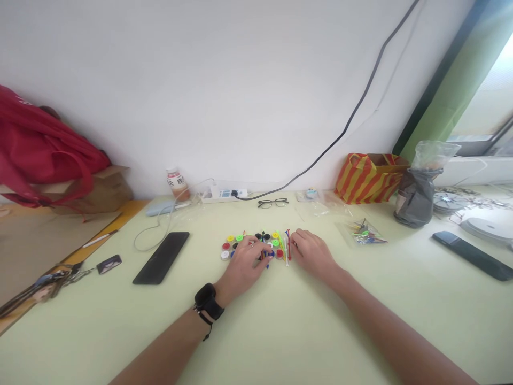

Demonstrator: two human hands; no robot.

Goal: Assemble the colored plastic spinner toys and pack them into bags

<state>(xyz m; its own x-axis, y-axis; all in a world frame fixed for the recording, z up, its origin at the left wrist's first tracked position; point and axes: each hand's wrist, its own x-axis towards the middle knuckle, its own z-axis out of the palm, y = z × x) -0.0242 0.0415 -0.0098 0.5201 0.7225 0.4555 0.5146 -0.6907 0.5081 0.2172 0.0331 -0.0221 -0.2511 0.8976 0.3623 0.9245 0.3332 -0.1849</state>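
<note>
Small round plastic pieces in red, yellow, green, white and black lie in rows on the table; a white piece is at the left end and a red piece near the right. My left hand rests over the middle of them, thumb and fingertips pinched at a thin blue stick, and it hides several pieces. Just right of the rows, a white stick and a red stick lie side by side with yellow-green ones. My right hand has its fingers bunched against the red stick.
A black phone lies to the left, keys and a card holder beyond. Glasses, a power strip and a bottle are along the wall. To the right are a parts bag, a striped bag and a dark case.
</note>
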